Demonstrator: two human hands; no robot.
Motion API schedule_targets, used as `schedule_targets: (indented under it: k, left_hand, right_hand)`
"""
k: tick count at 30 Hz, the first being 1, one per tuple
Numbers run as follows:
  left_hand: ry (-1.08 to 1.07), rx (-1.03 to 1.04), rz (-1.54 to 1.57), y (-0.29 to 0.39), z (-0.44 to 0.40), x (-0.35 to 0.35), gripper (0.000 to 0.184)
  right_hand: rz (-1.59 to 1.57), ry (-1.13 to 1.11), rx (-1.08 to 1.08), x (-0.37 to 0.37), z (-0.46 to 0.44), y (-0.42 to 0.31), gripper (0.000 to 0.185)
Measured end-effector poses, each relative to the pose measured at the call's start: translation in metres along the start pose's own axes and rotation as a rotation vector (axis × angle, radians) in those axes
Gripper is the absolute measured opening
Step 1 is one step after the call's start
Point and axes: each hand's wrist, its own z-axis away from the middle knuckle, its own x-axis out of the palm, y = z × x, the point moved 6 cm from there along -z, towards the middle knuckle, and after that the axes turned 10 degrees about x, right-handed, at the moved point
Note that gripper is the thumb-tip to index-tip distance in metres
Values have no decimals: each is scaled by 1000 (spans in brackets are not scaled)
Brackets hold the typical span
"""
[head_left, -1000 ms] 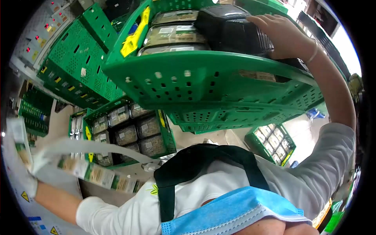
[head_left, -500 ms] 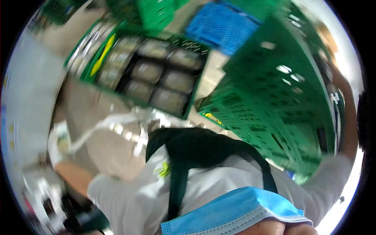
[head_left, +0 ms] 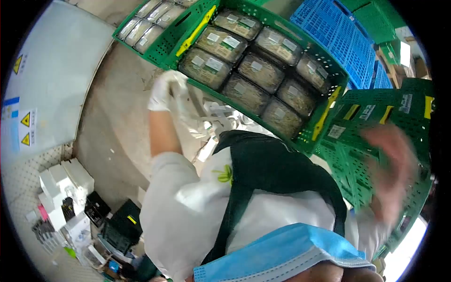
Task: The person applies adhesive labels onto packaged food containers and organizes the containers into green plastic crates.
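My left hand (head_left: 170, 87), in a white glove, is at the near left corner of a green crate (head_left: 197, 83). Its fingers are curled around a pale paper label strip (head_left: 188, 120), which trails down in front of my apron. Inside the crate lie several black trays under clear film, such as this packed tray (head_left: 256, 70); their contents look brownish and stringy. Some trays bear two white labels, others one. My right hand (head_left: 392, 164) is bare and smeared by motion, in front of stacked green crates (head_left: 371, 113) on the right.
Another green crate with packed trays (head_left: 150, 37) adjoins at upper left. Blue crates (head_left: 336, 37) stand behind. A white panel with warning signs (head_left: 51, 70) is at left. White boxes (head_left: 66, 181) and a black crate (head_left: 123, 225) are on the floor at lower left.
My view has turned, bringing the tray-filled crate nearer and rightward. My left hand has moved from far left to the crate's corner. My right hand has come down from the tall green stack.
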Motion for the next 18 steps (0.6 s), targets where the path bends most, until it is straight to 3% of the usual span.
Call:
schedule_targets:
  k: [1,3,4,5,7,11,15,17,18]
  left_hand:
    - [-50,20,103,-8,7,5,22]
    - [55,52,-90,-8,29,4,15]
    - [118,27,-77,-7,43,5,15]
    - [182,13,-62,-2,54,3,16]
    - [231,-133,-63,-6,80,-7,16]
    - [244,-221,-144,-10,116,-32,16]
    - [280,-184,-65,-18,108,-34,16]
    - [93,-218,-33,-20,90,-14,16]
    - [63,-218,-170,-19,79,-8,16]
  right_hand:
    - [-85,-78,61,65,-49,11,42]
    - [-144,-90,256,175,-135,43,47]
    - [-176,19,407,233,-185,78,57]
    - [-134,63,590,254,-199,62,62]
    - [-121,271,834,343,-244,109,56]
    - [-298,276,1048,337,-235,89,48]
    - [-182,395,556,302,-248,77,32]
    - [-182,447,440,208,-215,32,31]
    - [-126,592,315,147,-190,19,30]
